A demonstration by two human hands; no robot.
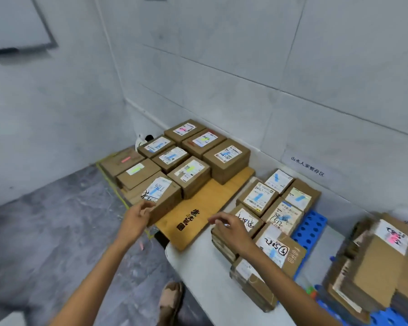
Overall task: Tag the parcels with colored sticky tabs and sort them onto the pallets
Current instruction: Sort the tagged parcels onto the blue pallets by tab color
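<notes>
Left hand point(137, 217) half open, fingertips touching the near corner of the brown cardboard parcel with a blue-tabbed white label point(159, 196), which sits on the light wooden board pallet point(205, 208). Right hand point(230, 228) palm down, fingers loosely curled, holding nothing, over the blue-tabbed cardboard parcels point(259, 198) stacked on the blue perforated plastic pallet point(312, 228). Both forearms reach forward.

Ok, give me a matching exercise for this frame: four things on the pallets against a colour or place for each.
1 parcel marked 1786
2 wooden board
3 blue pallet
4 far corner parcel

a pink tab on its label
b under the right-side parcels
c beside the left hand
d black characters printed on it

Pairs: 1-c, 2-d, 3-b, 4-a
</notes>
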